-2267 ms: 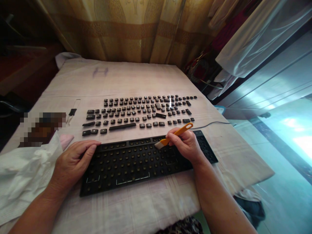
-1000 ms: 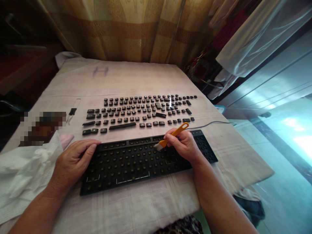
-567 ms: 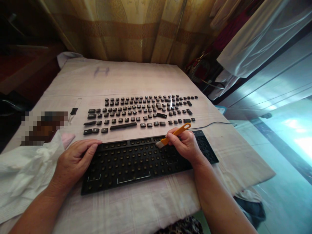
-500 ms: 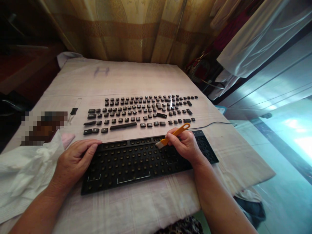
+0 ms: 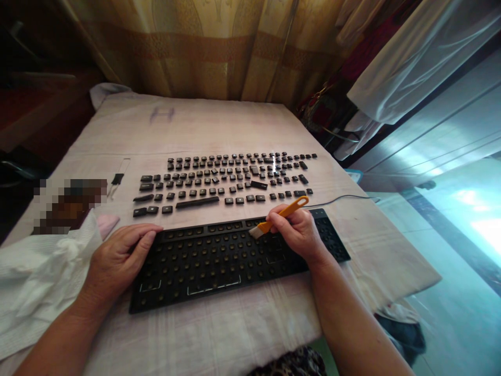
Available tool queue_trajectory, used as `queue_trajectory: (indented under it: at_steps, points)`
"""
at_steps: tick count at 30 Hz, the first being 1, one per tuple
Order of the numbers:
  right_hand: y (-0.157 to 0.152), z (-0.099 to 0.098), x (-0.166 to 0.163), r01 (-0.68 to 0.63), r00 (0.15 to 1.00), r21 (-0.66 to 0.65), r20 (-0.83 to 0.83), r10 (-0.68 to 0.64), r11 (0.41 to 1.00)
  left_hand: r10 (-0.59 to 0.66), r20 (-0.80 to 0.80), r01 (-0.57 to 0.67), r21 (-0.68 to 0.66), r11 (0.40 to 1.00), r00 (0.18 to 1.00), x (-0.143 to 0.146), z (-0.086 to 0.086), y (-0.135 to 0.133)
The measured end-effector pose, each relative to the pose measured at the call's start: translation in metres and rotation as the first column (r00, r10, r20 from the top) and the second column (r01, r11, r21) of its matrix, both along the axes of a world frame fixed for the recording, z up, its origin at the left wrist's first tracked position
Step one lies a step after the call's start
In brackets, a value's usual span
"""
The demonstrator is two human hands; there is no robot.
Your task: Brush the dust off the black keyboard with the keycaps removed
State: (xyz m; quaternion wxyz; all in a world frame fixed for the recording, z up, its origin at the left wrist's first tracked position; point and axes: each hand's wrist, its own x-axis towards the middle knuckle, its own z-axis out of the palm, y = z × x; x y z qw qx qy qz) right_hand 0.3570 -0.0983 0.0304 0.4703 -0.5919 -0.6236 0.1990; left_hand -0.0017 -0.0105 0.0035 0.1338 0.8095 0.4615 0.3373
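A black keyboard [image 5: 219,261], stripped of its keycaps, lies at a slant on the cloth-covered table. My left hand [image 5: 121,256] grips its upper left corner, thumb on top and fingers closed along the edge. In my right hand [image 5: 299,232] is a small brush [image 5: 287,210] with an orange handle that ends in a loop. Its pale bristles touch the keyboard near the upper middle, below the top row. My right wrist and hand hide part of the keyboard's right side. Beyond it, loose black keycaps [image 5: 203,177] are laid out in rows, with the long space bar [image 5: 197,202] among them.
A keycap puller [image 5: 117,179] with wire loops lies left of the keycaps. Crumpled white cloth [image 5: 47,282] and a pink piece [image 5: 107,225] are by my left arm. The keyboard's cable [image 5: 340,198] runs off to the right. A curtain [image 5: 188,47] hangs behind the table [image 5: 219,122].
The brush handle has tipped slightly to the right, its bristles staying near the same spot. My left hand keeps its grip on the keyboard's corner.
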Motion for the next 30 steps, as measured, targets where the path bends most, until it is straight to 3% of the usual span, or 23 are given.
queue_trajectory:
  at_steps: [7, 12, 16, 20, 30]
  points:
    - [0.002, -0.005, 0.0, -0.048, 0.998, -0.005, 0.04, 0.048, 0.999, -0.001, -0.002, 0.001, -0.004, 1.0, 1.0, 0.001, 0.002, 0.0]
    - [0.0, -0.001, -0.003, -0.076, 0.995, -0.034, -0.069, 0.073, 0.997, 0.02, -0.001, -0.02, -0.035, 0.999, 1.0, 0.001, 0.002, -0.001]
    - [-0.001, 0.002, -0.002, 0.075, 0.977, -0.006, -0.199, -0.074, 0.997, 0.012, -0.008, -0.012, -0.043, 0.999, 1.0, 0.002, 0.006, -0.001]
    - [0.001, 0.002, 0.001, 0.212, 0.958, 0.065, -0.21, -0.195, 0.975, 0.008, -0.014, -0.008, -0.037, 0.999, 1.0, 0.003, 0.006, -0.001]
    - [0.0, -0.004, 0.007, 0.227, 0.973, 0.1, -0.062, -0.222, 0.969, 0.0, -0.01, -0.001, -0.018, 1.0, 1.0, 0.003, 0.004, -0.001]
